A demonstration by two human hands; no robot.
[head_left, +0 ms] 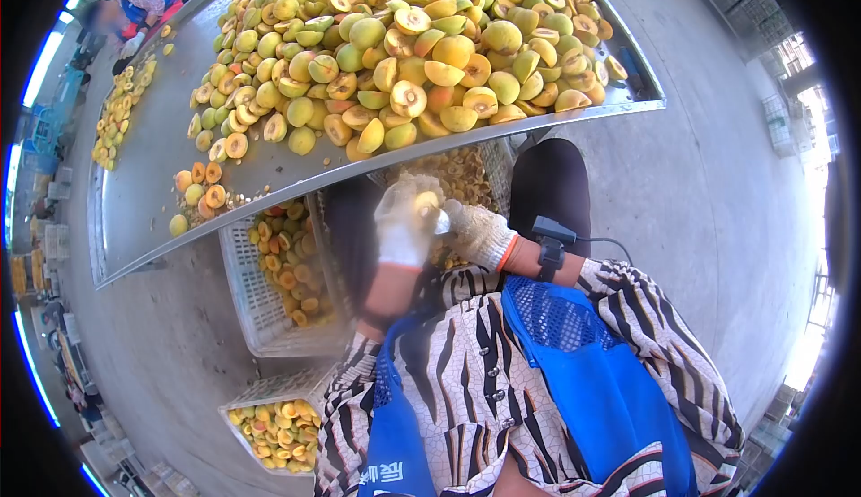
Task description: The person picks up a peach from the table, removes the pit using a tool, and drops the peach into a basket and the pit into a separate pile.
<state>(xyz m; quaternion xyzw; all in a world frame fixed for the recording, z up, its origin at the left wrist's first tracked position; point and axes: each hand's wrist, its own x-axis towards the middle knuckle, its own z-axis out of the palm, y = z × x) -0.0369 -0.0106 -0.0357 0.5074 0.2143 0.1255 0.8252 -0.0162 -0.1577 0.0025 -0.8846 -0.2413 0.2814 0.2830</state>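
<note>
In front of my body, below the table's near edge, my left hand (405,221) in a pale glove is closed around a yellow fruit piece (427,202). It is blurred by motion. My right hand (481,233), in a worn, stained glove, touches or nearly touches it, fingers closed on a small silvery tool (442,222), mostly hidden. Beyond both hands, a large heap of halved and whole yellow-green fruit (413,57) lies on the metal table (296,174). Under the hands is a container of brownish fruit scraps (466,174).
A white crate of fruit (256,318) stands left of my legs, with another fruit crate (247,405) nearer me. Smaller fruit groups (126,111) lie on the table's left. A person (143,4) is at its far left corner. My knee (552,183) is right of my hands.
</note>
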